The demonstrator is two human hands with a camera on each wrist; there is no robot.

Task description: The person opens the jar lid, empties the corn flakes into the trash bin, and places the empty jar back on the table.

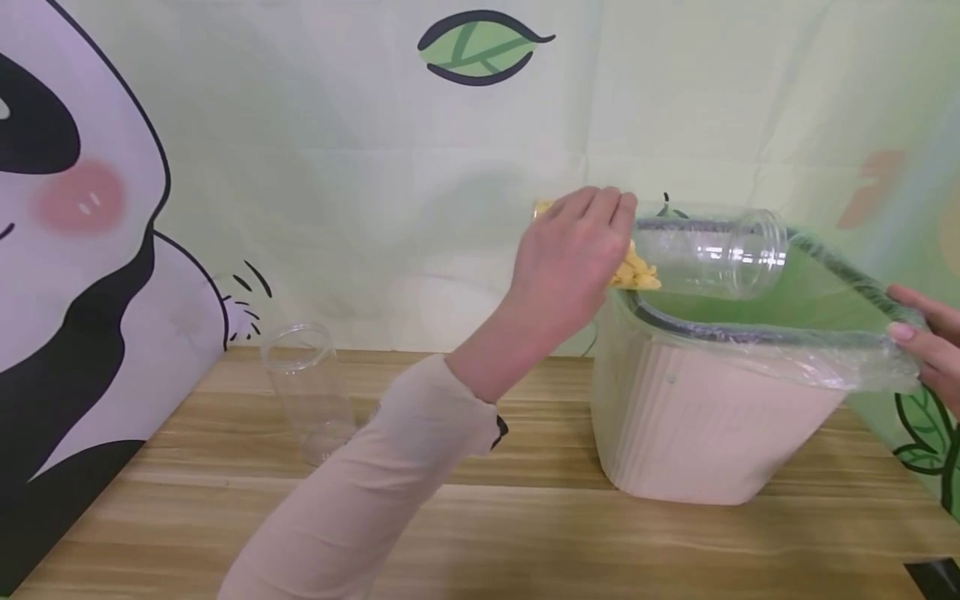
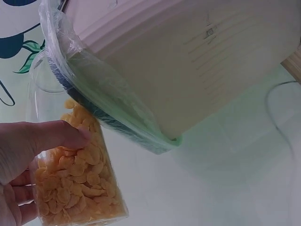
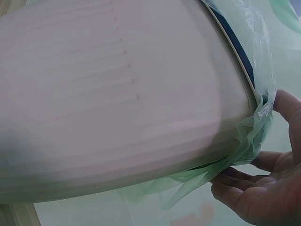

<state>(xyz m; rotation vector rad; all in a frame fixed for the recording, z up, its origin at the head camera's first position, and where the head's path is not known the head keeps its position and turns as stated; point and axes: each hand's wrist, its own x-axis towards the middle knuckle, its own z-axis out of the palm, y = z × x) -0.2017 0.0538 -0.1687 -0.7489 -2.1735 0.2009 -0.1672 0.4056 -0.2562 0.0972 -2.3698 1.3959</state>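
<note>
My left hand (image 1: 573,254) grips a clear plastic jar (image 1: 701,258) that lies sideways over the left rim of a white trash bin (image 1: 720,417). Its open mouth points right, above the inside of the bin. Yellow cornflakes (image 2: 77,181) are heaped toward the jar's closed end, under and around the fingers, with the thumb laid along the near side. A thin, clear greenish bag (image 1: 795,362) lines the bin and folds over its dark rim. At the bin's right corner, my right hand (image 1: 937,350) holds the bagged rim between thumb and fingers.
A second clear jar (image 1: 307,392) stands upright on the wooden table (image 1: 525,533), left of my left forearm. Behind the table hangs a pale green backdrop (image 1: 360,183) with a panda and leaves printed on it. A black object (image 1: 933,577) shows at the lower right corner.
</note>
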